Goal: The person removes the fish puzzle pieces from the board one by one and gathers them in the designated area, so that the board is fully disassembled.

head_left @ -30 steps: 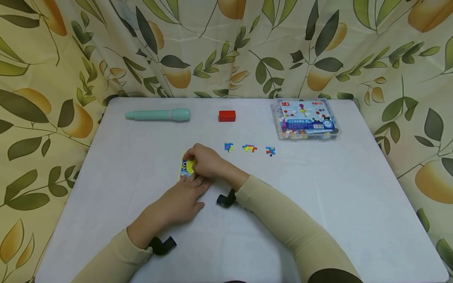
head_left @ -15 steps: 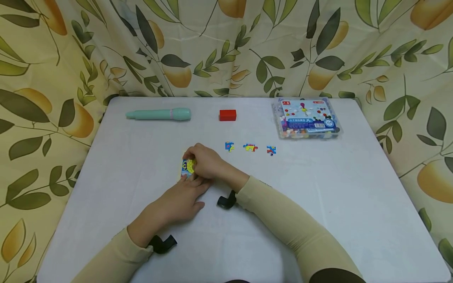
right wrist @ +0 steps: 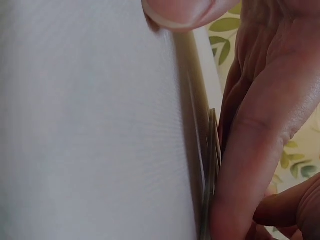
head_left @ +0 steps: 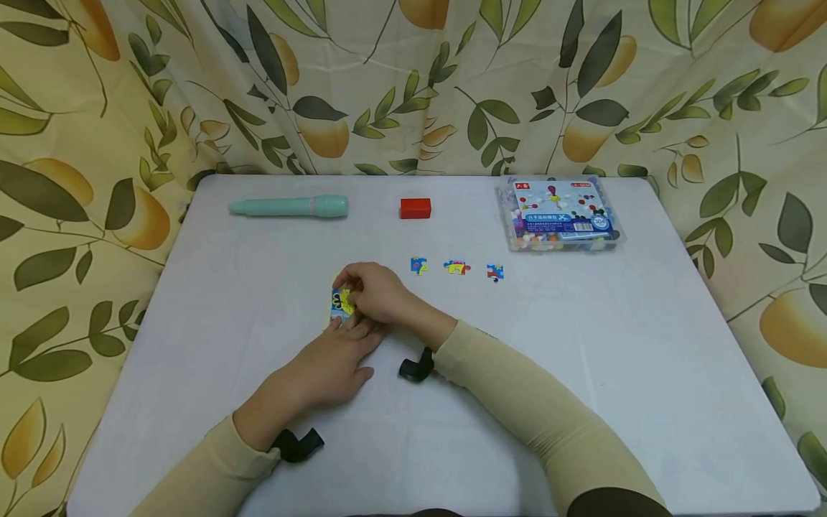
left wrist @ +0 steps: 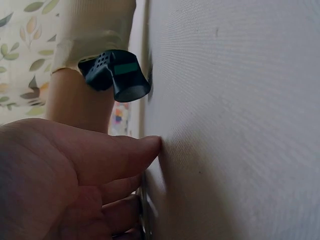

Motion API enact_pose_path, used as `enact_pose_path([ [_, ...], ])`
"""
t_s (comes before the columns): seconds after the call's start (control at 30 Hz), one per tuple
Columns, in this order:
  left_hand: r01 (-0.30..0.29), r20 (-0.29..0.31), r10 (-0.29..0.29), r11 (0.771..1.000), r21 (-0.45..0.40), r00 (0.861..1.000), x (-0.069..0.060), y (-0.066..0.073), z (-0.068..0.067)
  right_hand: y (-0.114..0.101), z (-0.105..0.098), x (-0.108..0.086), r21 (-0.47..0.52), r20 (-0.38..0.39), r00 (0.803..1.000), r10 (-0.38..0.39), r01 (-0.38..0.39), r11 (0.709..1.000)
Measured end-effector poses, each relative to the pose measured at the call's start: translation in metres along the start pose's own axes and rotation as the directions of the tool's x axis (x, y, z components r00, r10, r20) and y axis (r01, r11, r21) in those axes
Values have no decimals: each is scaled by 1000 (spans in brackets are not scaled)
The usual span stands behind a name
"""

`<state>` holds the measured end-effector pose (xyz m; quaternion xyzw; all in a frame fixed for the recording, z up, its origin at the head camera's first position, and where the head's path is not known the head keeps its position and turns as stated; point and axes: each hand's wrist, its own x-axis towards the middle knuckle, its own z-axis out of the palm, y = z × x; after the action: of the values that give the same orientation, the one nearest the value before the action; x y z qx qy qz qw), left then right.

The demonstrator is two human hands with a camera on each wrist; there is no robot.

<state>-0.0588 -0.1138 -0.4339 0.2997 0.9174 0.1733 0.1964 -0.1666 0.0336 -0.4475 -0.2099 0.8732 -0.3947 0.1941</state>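
Bent over a small puzzle board [head_left: 337, 315] with blue and yellow parts, the right hand [head_left: 380, 293] pinches a yellow puzzle piece [head_left: 348, 301] at its surface. Its fingertips partly cover that piece. The left hand [head_left: 326, 366] lies flat, its straight fingers resting on the board's near side, right beside the right hand. In the left wrist view the left hand [left wrist: 65, 175] has its thumb tip at the table. The right wrist view shows the left fingers along the board's thin edge [right wrist: 212, 170], with right fingers [right wrist: 290, 207] above. Both hands hide much of the board.
Three loose puzzle pieces [head_left: 456, 268] lie in a row right of the board. Behind them are a green pen-like object [head_left: 287, 207], a red block [head_left: 416, 208] and a clear box of coloured parts [head_left: 559, 215]. Black wrist cameras [head_left: 416, 366] hang beneath both wrists.
The yellow piece under the right fingertips has turned or shifted slightly, and the right fingers have moved a little. The left hand stays in place.
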Motion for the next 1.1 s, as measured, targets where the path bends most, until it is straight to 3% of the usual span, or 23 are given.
enact_pose_path([
  [0.57,8,7,-8,1000,15,1000,2,0,-1,-3,-11,-8,135,-27,997,-68,71,988],
  [1.1,57,47,-57,998,-2,997,3,2,-2,19,-53,-27,149,-39,999,-6,12,989],
])
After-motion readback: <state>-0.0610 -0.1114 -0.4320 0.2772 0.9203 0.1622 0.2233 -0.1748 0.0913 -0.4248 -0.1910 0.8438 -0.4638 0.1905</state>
